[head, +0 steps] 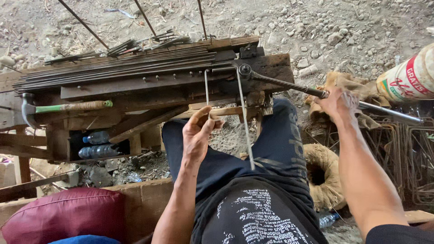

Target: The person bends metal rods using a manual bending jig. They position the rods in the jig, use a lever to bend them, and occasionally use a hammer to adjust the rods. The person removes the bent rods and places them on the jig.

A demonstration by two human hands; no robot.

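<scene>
My left hand grips a thin steel rod bent into a U shape, one leg upright by my fingers, the other running down over my lap. The bend of the rod sits at a pivot pin on a rough wooden workbench. My right hand is closed around a long metal lever bar that reaches from the pin out to the right.
A bundle of straight rods lies along the bench top. A hammer with a green-taped handle rests on the bench, plastic bottles beneath it. Bent wire stirrups pile at the right, near a white sack. A maroon cushion sits bottom left.
</scene>
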